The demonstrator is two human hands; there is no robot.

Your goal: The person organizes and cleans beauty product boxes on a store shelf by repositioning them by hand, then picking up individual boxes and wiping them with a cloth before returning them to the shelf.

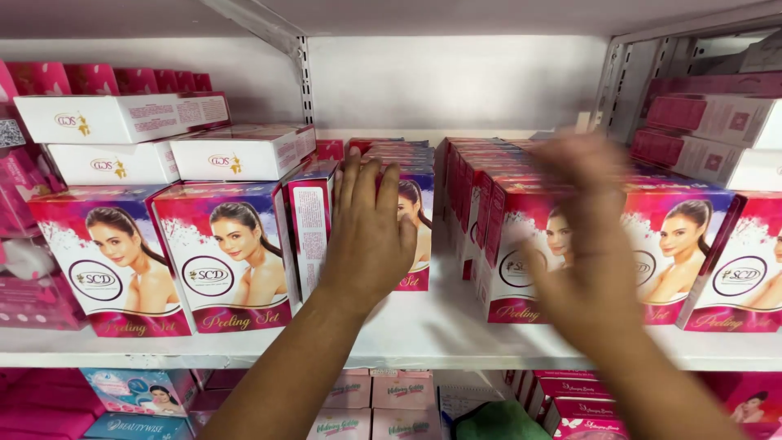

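White shop shelving (423,330) is stocked with rows of pink-and-purple cosmetic boxes.

From the head view, the left hand (371,232) is laid flat, fingers extended, against the front box of the middle row (411,224), beside a box turned sideways (311,224). The right hand (590,236) is blurred before the right row's front box (513,269); its grip cannot be told. White flat cartons (240,151) are stacked upper left.

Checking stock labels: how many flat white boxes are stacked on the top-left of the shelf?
3: one white box on top, one below it at left, one below at right. All rest on the pink picture boxes. More may sit hidden behind.
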